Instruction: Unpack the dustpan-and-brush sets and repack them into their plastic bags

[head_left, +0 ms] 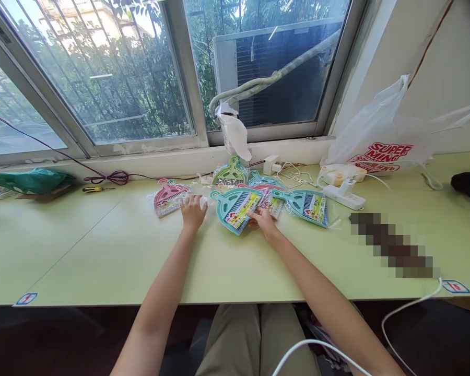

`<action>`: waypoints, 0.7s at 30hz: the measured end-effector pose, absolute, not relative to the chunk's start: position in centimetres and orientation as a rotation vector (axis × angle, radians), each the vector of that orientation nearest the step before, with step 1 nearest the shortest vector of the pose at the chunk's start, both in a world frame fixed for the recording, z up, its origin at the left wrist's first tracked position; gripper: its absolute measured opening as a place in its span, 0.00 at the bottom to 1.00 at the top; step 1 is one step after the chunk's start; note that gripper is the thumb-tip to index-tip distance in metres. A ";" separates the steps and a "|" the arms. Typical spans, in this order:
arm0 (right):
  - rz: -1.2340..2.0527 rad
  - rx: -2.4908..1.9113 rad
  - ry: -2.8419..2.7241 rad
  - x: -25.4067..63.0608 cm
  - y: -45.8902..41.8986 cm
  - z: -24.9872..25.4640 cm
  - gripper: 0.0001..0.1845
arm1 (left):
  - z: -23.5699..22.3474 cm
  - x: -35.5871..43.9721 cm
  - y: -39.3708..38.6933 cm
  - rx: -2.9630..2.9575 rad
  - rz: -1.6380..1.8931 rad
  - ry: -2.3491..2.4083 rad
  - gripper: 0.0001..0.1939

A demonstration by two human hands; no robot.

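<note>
My right hand pinches the lower right edge of a teal mini dustpan, packed with a brush and a yellow label. My left hand rests with its fingers stretched at the right edge of a pink dustpan set in clear plastic; whether it presses on the wrapping I cannot tell. Behind the teal set, another pink dustpan set is partly covered. To the right lies a second teal dustpan set. A green dustpan set sits at the back, beside another bluish set.
By the wall are a white power strip, cables and a white plastic bag. A screwdriver, a coiled cable and a green bag are at left. A pixelated dark object lies at right; a white cable crosses the table's edge.
</note>
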State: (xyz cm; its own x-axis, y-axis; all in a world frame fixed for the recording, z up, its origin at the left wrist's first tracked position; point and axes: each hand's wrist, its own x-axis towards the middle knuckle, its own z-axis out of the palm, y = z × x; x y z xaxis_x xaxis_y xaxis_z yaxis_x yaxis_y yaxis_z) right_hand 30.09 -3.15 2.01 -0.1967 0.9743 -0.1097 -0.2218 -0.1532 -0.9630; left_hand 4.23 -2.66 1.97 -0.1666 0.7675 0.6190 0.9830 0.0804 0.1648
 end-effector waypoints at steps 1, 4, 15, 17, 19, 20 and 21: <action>1.550 -1.040 -1.089 30.1 -3.1 2.0 0.06 | 1.8 4.7 -2.6 -1.801 -0.731 -1.991 0.20; 1.558 -1.058 -1.082 30.0 -3.1 1.9 0.05 | 1.5 5.5 -2.7 -1.928 -0.561 -1.973 0.22; 1.558 -1.081 -1.148 30.2 -3.0 1.6 0.10 | 2.3 4.8 -2.9 -1.888 -0.542 -2.201 0.26; 1.572 -1.065 -1.147 30.2 -3.1 1.6 0.10 | 2.3 4.8 -2.9 -1.877 -0.659 -2.164 0.26; 1.578 -1.052 -1.141 30.0 -3.1 1.6 0.10 | 2.4 5.0 -2.9 -1.876 -0.775 -2.112 0.25; 1.574 -1.047 -1.137 30.0 -3.1 1.6 0.10 | 2.4 5.2 -2.9 -1.882 -0.823 -2.087 0.25; 1.564 -1.044 -1.131 30.0 -3.0 1.5 0.10 | 2.5 5.3 -3.0 -1.893 -0.864 -2.063 0.24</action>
State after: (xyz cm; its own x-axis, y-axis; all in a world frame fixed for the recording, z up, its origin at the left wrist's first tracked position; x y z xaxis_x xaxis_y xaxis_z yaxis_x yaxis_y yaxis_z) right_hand 29.96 -3.03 1.49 -0.2253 0.9670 -0.1188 -0.1899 -0.1632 -0.9681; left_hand 5.33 -3.00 2.52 -0.1519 0.8377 0.5246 0.9615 0.0024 0.2747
